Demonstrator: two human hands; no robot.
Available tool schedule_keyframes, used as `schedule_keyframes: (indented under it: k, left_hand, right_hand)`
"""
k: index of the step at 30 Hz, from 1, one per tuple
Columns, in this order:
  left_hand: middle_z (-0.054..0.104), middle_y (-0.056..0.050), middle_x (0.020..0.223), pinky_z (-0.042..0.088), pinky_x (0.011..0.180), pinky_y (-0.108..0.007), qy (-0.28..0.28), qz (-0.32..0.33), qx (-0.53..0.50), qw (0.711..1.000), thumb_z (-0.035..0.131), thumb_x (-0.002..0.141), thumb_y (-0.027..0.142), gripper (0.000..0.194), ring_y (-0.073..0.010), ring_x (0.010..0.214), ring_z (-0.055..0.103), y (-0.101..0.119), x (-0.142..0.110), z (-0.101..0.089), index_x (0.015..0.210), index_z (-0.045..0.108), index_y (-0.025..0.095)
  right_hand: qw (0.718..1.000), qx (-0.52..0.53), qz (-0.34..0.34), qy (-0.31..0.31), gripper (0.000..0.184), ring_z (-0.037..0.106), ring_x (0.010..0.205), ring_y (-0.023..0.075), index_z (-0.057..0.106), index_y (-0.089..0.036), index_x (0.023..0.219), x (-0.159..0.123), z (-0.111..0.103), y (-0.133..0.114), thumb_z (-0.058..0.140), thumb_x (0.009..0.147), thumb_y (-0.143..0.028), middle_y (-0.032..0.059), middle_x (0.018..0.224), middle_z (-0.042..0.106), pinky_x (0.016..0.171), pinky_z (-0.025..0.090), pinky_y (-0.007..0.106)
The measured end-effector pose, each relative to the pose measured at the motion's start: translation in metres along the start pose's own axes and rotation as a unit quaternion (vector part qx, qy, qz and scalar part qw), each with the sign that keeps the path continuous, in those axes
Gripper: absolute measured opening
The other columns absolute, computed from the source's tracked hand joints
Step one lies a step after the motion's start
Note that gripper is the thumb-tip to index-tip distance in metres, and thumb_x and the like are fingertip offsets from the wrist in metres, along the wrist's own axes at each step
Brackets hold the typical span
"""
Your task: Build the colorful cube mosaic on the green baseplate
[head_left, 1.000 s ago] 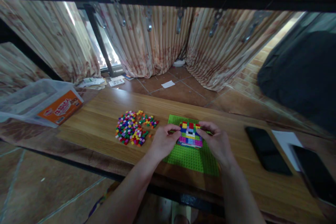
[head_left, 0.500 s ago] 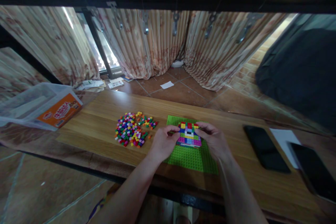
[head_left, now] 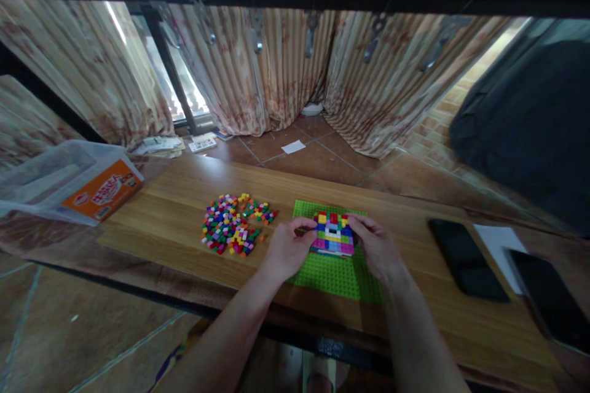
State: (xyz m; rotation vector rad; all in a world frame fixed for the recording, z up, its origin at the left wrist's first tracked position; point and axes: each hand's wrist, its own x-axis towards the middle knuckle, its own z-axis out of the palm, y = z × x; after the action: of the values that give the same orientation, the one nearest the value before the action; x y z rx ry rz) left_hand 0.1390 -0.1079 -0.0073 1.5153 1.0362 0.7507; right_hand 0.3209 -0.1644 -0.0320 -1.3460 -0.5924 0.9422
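Observation:
A multicoloured block build (head_left: 332, 239) made of small toy bricks sits on a green studded baseplate (head_left: 329, 279). Yellow and red bricks line its far edge, with blue, white, pink and purple rows nearer to me. At its left side, my left hand (head_left: 288, 249) grips the edge between thumb and bent fingers. My right hand (head_left: 378, 245) holds the opposite side, its fingertips by the far right corner. The fingertips partly cover the build's side edges. Loose bricks (head_left: 225, 221) in many colours lie in a pile left of the baseplate.
All this rests on a wooden tabletop (head_left: 161, 227). A clear plastic tub (head_left: 92, 156) with an orange label stands at the far left. To the right lie a black phone (head_left: 465, 261), a white paper sheet (head_left: 500, 249) and a second dark device (head_left: 550, 295).
My right thumb has drawn back from the build's top toward its right edge, uncovering blue bricks there. My left hand stays at the left side. The view shifts slightly.

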Motion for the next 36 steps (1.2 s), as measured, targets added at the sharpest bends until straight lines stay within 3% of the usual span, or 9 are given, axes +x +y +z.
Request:
schedule_keyframes:
  k: [8, 13, 16, 19, 22, 24, 28, 36]
  left_hand:
    - [0.075, -0.004, 0.091, 0.050, 0.071, -0.027, 0.012, -0.003, 0.019, 1.000, 0.062, 0.077, 0.014, 0.020, -0.0158, 0.073, 0.064, 0.004, -0.001, 0.001, 0.091, 0.075, 0.017]
    - [0.076, -0.005, 0.090, 0.049, 0.069, -0.028, -0.001, -0.005, 0.071, 0.997, 0.060, 0.079, 0.017, 0.021, -0.0169, 0.073, 0.064, 0.004, -0.004, 0.000, 0.094, 0.075, 0.017]
    - [0.076, -0.005, 0.091, 0.049, 0.072, -0.028, 0.021, 0.022, 0.115, 0.993, 0.059, 0.081, 0.016, 0.022, -0.0172, 0.077, 0.065, 0.004, -0.003, -0.010, 0.095, 0.075, 0.017]
    - [0.076, -0.007, 0.091, 0.050, 0.078, -0.028, 0.052, 0.045, 0.172, 0.983, 0.057, 0.082, 0.014, 0.022, -0.0183, 0.082, 0.067, 0.004, 0.002, -0.034, 0.094, 0.075, 0.016]
    - [0.075, -0.008, 0.090, 0.049, 0.081, -0.031, 0.082, 0.029, 0.285, 0.955, 0.054, 0.084, 0.014, 0.021, -0.0209, 0.086, 0.068, 0.002, 0.008, -0.064, 0.088, 0.075, 0.016]
    - [0.075, -0.009, 0.091, 0.049, 0.084, -0.032, 0.100, -0.001, 0.380, 0.920, 0.053, 0.086, 0.014, 0.022, -0.0226, 0.091, 0.068, 0.001, 0.010, -0.080, 0.088, 0.075, 0.017]
    - [0.075, -0.010, 0.097, 0.049, 0.087, -0.032, 0.108, -0.037, 0.503, 0.857, 0.049, 0.087, 0.013, 0.026, -0.0245, 0.100, 0.067, -0.003, 0.012, -0.094, 0.091, 0.074, 0.017]
    - [0.073, -0.009, 0.103, 0.049, 0.092, -0.031, 0.102, -0.016, 0.527, 0.844, 0.051, 0.085, 0.012, 0.027, -0.0229, 0.103, 0.066, -0.011, 0.016, -0.086, 0.100, 0.073, 0.018]
  right_hand:
    - [0.999, -0.046, -0.025, 0.000, 0.039, 0.067, 0.071, 0.0176, 0.078, -0.020, 0.088, 0.003, -0.007, 0.005, 0.085, 0.063, -0.048, 0.0045, 0.082, 0.076, 0.065, 0.056, 0.030]
    - [0.999, -0.051, 0.004, 0.003, 0.037, 0.068, 0.072, 0.0181, 0.078, -0.022, 0.090, 0.004, -0.012, 0.008, 0.085, 0.064, -0.046, 0.0044, 0.085, 0.076, 0.064, 0.058, 0.029]
    - [0.999, -0.043, 0.012, -0.005, 0.038, 0.069, 0.072, 0.0195, 0.078, -0.022, 0.092, 0.003, -0.015, 0.008, 0.085, 0.064, -0.048, 0.0052, 0.086, 0.076, 0.061, 0.058, 0.030]
    - [1.000, -0.019, 0.015, 0.008, 0.034, 0.068, 0.071, 0.0176, 0.078, -0.023, 0.088, 0.005, -0.019, 0.007, 0.081, 0.068, -0.051, 0.0056, 0.087, 0.075, 0.057, 0.057, 0.027]
    - [0.997, -0.010, 0.005, 0.072, 0.026, 0.064, 0.067, 0.0112, 0.078, -0.023, 0.080, 0.007, -0.025, 0.006, 0.080, 0.071, -0.047, 0.0041, 0.089, 0.074, 0.054, 0.053, 0.018]
    - [0.995, 0.000, 0.000, 0.104, 0.020, 0.061, 0.065, 0.0081, 0.077, -0.023, 0.078, 0.008, -0.029, 0.005, 0.080, 0.072, -0.043, 0.0028, 0.089, 0.074, 0.054, 0.051, 0.015]
    - [0.993, 0.020, -0.010, 0.115, 0.017, 0.060, 0.063, 0.0076, 0.077, -0.023, 0.076, 0.008, -0.031, 0.003, 0.080, 0.072, -0.039, 0.0026, 0.087, 0.073, 0.054, 0.051, 0.015]
    - [0.995, 0.003, -0.006, 0.102, 0.023, 0.060, 0.066, 0.0074, 0.077, -0.022, 0.078, 0.008, -0.027, 0.003, 0.084, 0.067, -0.041, 0.0019, 0.086, 0.074, 0.056, 0.051, 0.015]
